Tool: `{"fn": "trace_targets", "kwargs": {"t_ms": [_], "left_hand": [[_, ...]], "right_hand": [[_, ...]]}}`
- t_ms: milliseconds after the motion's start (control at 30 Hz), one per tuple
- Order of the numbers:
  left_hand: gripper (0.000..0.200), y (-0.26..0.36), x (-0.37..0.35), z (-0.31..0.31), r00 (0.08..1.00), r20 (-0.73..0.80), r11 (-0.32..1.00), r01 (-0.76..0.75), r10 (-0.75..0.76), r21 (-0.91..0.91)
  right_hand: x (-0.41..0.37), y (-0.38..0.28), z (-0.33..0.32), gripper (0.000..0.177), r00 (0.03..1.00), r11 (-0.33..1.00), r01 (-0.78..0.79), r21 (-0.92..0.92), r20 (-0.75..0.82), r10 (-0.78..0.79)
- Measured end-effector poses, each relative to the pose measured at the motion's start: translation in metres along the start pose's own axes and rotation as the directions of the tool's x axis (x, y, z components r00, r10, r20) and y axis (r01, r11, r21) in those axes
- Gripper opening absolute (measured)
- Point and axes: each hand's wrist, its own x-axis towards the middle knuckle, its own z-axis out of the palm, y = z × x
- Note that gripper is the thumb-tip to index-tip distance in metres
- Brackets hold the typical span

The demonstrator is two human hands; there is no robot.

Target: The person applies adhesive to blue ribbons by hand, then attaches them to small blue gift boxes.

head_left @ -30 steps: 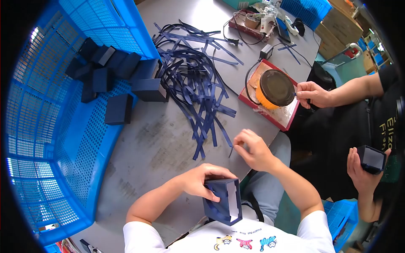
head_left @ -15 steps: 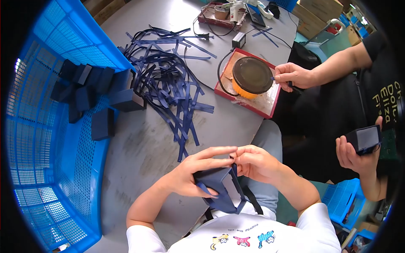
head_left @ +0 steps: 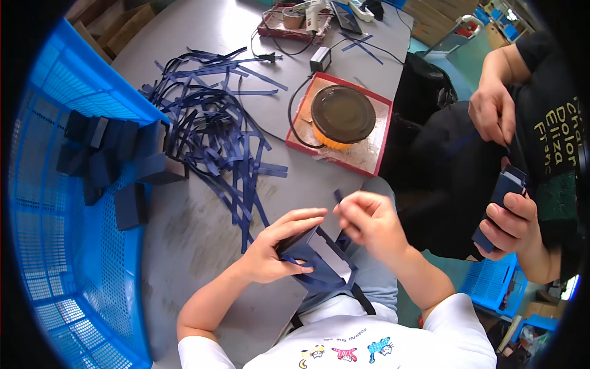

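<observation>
My left hand (head_left: pixel 273 249) is wrapped round a navy box (head_left: pixel 301 247) that I hold tilted above my lap, its pale inner face (head_left: pixel 332 258) turned toward the right. A loop of navy ribbon (head_left: pixel 292 262) lies by my left thumb. Just right of the box, my right hand (head_left: pixel 370 222) pinches a navy ribbon end (head_left: pixel 338 195), whose short tip sticks out above the fingers. The rest of that ribbon is partly hidden behind the hand.
Loose navy ribbons (head_left: pixel 215 147) are heaped on the table. Left stands a blue basket (head_left: pixel 117 258) with several dark boxes (head_left: pixel 131 206). A round black-topped hot plate (head_left: pixel 343 114) sits in a red tray (head_left: pixel 382 132). At right, a co-worker holds another box (head_left: pixel 501 203).
My right hand has drawn away from the box's top edge, with a ribbon tip now showing. The co-worker's hand has moved from the hot plate to their own box. My view has shifted slightly.
</observation>
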Motion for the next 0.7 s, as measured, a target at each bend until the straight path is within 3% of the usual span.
{"fn": "trace_targets", "kwargs": {"t_ms": [33,100,267,333,700], "left_hand": [[0.069,-0.005,0.001,-0.002,1.000,0.007,1.000,-0.005,0.005,-0.007],[0.063,-0.021,-0.003,-0.006,0.995,0.056,0.978,0.095,-0.086,-0.187],[0.053,-0.042,0.001,-0.014,0.999,0.043,0.995,0.006,-0.002,-0.097],[0.049,-0.046,0.001,-0.021,0.996,0.092,0.993,-0.033,0.023,0.112],[0.046,-0.046,0.002,-0.021,0.996,0.092,0.999,0.009,-0.012,0.034]], "right_hand": [[0.006,0.000,-0.009,0.016,0.994,0.997,0.068,-0.026,-0.081,-0.070],[0.019,-0.008,-0.024,0.018,0.958,0.979,0.203,-0.032,-0.199,-0.205],[0.048,-0.024,-0.047,0.020,0.896,0.960,0.277,-0.033,-0.351,-0.271],[0.057,-0.025,-0.052,0.021,0.890,0.957,0.287,-0.044,-0.356,-0.284],[0.081,-0.027,-0.053,0.022,0.871,0.956,0.276,-0.097,-0.395,-0.292]]}}
